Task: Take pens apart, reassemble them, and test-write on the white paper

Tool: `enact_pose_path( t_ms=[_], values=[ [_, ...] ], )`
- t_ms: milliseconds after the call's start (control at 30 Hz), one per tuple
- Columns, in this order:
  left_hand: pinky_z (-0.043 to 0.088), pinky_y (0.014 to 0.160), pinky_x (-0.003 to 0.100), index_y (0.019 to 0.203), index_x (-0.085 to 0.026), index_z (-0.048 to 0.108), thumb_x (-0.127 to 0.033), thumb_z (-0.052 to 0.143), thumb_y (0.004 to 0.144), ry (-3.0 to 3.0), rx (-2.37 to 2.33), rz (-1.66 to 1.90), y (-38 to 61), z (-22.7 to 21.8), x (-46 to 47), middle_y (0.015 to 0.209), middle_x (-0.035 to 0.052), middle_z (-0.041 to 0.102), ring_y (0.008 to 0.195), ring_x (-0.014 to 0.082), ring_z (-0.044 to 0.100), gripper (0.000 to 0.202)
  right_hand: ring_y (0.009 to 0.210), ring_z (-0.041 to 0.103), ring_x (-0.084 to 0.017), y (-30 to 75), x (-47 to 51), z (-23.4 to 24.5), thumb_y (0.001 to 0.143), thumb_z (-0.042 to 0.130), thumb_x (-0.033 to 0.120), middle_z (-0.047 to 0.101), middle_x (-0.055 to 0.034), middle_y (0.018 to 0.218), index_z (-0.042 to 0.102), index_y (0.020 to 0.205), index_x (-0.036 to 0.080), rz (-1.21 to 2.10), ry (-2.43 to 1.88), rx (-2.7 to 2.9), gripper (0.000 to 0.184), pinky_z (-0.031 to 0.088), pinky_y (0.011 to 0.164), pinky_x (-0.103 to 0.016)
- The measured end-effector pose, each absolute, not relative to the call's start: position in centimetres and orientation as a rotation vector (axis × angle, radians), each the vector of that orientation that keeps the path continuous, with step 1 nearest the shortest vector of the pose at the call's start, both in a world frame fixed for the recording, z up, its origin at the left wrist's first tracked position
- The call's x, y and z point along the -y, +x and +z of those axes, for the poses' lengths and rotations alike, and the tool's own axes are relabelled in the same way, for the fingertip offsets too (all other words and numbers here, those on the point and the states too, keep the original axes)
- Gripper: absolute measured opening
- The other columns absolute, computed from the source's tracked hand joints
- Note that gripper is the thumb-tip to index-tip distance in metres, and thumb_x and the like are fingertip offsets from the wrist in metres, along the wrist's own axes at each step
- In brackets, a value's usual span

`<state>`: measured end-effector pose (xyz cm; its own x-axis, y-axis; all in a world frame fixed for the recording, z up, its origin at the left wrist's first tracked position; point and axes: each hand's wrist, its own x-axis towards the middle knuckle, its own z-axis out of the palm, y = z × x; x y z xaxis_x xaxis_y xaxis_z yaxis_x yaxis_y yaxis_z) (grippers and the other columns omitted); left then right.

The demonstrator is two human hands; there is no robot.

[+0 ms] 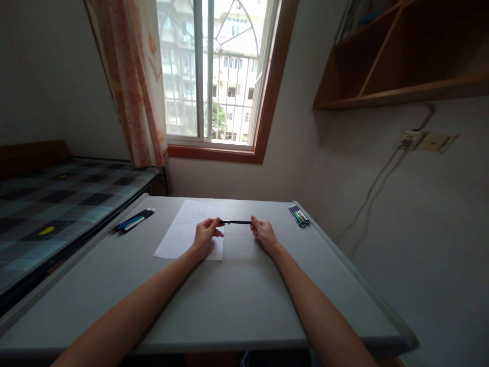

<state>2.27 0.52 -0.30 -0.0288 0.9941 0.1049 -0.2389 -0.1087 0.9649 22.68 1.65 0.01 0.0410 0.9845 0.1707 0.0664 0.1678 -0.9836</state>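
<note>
A slim black pen (239,222) is stretched level between my two hands, above the table. My left hand (207,235) pinches its left end, where a silvery clip shows. The right end sits between the thumb and fingers of my right hand (263,232). Beneath my left hand lies a white sheet of paper (179,237) with faint marks near its far edge. A bunch of pens (133,221), black, blue, green and white, rests on the left of the table. Over on the right, several more pens (299,216) lie side by side in a row.
The pale table (237,300) has raised edges at its sides. A bed with a checked cover (76,204) stands along the left. Ahead are a window (229,76) and a curtain (132,86). A wooden shelf (382,94) and a socket with cables (410,140) are on the right wall.
</note>
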Motion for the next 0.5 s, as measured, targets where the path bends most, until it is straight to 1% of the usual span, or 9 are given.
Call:
enact_pose_path(
  t_ms=[233, 500],
  values=[
    [0.043, 0.052, 0.023, 0.074, -0.013, 0.056, -0.048, 0.064, 0.065, 1.069, -0.963, 1.421, 2.34, -0.46, -0.66, 0.074, 0.0051, 0.066, 0.043, 0.0076, 0.055, 0.037, 0.036, 0.026, -0.006, 22.90, -1.82, -0.20, 0.065, 0.051, 0.067, 0.036, 0.0036, 0.035, 0.054, 0.046, 0.016, 0.999, -1.136, 1.354, 0.054, 0.019, 0.040, -0.023],
    [0.043, 0.053, 0.024, 0.072, -0.013, 0.055, -0.049, 0.065, 0.063, 1.060, -0.926, 1.418, 2.18, -0.82, -1.04, 0.072, 0.0048, 0.065, 0.045, 0.0092, 0.057, 0.039, 0.038, 0.026, -0.007, 23.06, -1.78, -0.22, 0.070, 0.049, 0.063, 0.036, 0.0038, 0.037, 0.056, 0.049, 0.015, 0.979, -1.137, 1.409, 0.053, 0.019, 0.043, -0.024]
  ],
)
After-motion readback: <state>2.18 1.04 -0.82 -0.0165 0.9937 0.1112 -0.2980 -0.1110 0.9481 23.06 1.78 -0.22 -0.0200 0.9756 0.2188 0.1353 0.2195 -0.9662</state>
